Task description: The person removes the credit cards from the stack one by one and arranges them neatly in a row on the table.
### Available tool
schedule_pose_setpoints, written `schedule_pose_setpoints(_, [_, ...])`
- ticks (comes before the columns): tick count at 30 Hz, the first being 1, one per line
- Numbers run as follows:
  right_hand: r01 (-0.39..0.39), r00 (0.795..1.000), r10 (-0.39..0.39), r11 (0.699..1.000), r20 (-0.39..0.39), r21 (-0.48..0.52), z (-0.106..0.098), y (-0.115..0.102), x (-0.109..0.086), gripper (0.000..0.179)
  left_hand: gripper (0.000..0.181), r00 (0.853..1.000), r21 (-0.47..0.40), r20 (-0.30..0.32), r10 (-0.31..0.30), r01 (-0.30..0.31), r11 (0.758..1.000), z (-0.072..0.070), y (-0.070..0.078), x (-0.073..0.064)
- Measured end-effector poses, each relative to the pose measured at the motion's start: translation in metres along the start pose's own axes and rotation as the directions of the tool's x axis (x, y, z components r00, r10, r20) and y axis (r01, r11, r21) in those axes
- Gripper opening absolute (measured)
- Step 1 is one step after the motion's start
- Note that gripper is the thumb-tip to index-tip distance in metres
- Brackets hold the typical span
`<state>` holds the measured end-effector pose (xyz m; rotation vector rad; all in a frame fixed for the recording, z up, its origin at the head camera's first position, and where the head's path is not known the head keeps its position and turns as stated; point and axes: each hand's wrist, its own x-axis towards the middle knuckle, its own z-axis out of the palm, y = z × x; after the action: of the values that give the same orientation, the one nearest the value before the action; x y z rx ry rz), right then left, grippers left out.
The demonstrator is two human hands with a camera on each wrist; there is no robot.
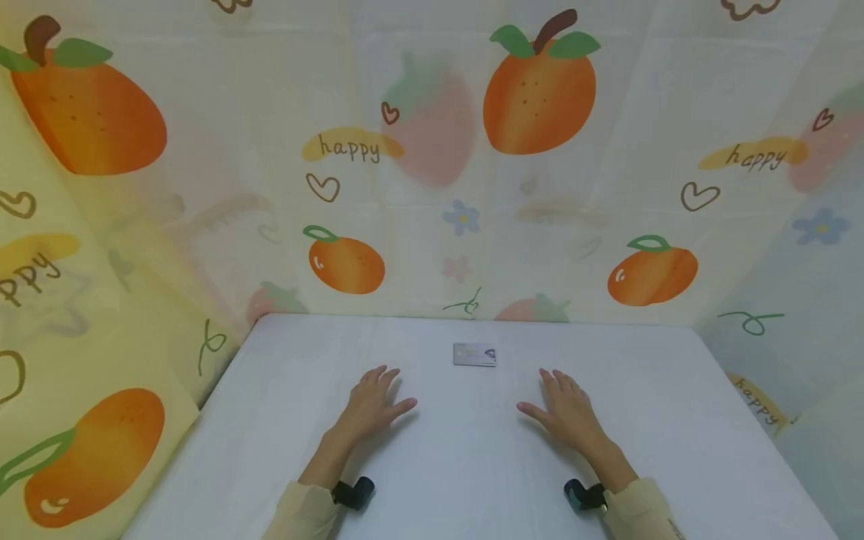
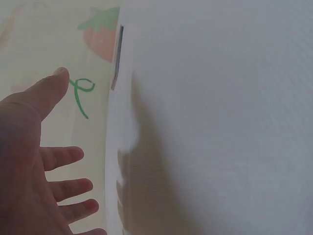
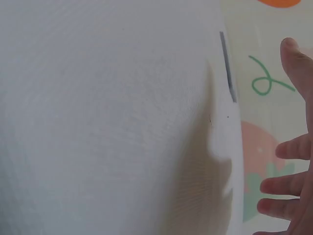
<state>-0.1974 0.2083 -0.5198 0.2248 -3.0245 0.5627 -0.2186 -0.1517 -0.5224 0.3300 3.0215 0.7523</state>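
Observation:
A small flat silver-grey rectangular box (image 1: 475, 355) lies near the far edge of the white table, between and beyond the two hands. My left hand (image 1: 373, 401) hovers over the table to its lower left, fingers spread, thumb pointing inward, holding nothing. On the other side my right hand (image 1: 563, 409) mirrors it, fingers apart and empty. Both wrist views show the box edge-on as a thin dark strip (image 2: 118, 58), with the spread fingers well apart from it.
The white-covered table (image 1: 466, 465) ends at a hanging cloth (image 1: 432, 225) printed with fruit, hearts and words, which also closes off the left and right sides. A dark wrist camera (image 1: 354, 493) is strapped at each sleeve cuff.

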Motion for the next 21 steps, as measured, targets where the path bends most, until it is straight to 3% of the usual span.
schedule_pose_setpoints(21, [-0.015, 0.997, 0.007, 0.995, 0.079, 0.099, -0.002, -0.013, 0.033, 0.084, 0.074, 0.999, -0.086, 0.046, 0.012, -0.008, 0.996, 0.007, 0.011, 0.031])
